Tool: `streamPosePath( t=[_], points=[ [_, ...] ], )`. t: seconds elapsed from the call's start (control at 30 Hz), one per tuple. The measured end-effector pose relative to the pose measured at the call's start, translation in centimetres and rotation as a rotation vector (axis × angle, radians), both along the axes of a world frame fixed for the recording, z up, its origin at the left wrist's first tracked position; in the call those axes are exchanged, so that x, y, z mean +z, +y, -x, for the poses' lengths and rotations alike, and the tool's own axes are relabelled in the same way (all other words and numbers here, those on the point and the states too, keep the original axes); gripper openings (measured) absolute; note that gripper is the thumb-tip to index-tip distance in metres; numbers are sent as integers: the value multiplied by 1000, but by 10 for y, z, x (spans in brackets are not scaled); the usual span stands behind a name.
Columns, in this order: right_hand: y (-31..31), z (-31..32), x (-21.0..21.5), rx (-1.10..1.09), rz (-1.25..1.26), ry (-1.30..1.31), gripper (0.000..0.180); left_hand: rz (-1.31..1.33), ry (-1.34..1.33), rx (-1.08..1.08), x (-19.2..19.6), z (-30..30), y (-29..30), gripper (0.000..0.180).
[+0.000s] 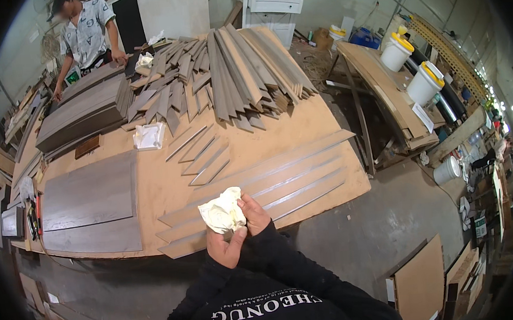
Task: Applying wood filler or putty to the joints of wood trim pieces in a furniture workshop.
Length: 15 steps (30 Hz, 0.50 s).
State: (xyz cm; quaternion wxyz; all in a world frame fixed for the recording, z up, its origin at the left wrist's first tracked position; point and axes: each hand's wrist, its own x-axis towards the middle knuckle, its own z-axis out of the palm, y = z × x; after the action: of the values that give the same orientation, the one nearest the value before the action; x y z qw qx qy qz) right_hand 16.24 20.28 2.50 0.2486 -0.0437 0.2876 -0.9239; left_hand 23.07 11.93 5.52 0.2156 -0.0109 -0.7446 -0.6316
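Observation:
Between my two hands, at the table's near edge, is a crumpled cream-white cloth [222,211]. My left hand [227,248] grips it from below, thumb up along its lower edge. My right hand [253,212] closes on its right side, with the fingertips partly hidden. Just beyond, several long grey-brown wood strips [293,168] with mitred ends lie side by side on the table. Farther up lie a few short mitred strips [206,157] in a row. A white square tray [149,136] sits to their left.
A large pile of wood strips [241,72] covers the table's far side. Stacked grey panels [83,109] stand at the left, where a co-worker [88,32] rests both hands. A flat framed panel [87,198] lies near left. White buckets [423,83] stand on a bench at the right.

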Motion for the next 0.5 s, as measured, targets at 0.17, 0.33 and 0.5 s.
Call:
streamPosePath(
  t=[0.17,0.33,0.5],
  points=[
    [47,38,-11,-80,-13,5,34,69,-57,-94,-2,37,54,37],
    [129,70,-27,-111,-224,29,36,252,155,-85,4,89,137,36],
    [184,96,-13,-104,14,3,40,206,148,-213,12,140,179,35]
  ],
)
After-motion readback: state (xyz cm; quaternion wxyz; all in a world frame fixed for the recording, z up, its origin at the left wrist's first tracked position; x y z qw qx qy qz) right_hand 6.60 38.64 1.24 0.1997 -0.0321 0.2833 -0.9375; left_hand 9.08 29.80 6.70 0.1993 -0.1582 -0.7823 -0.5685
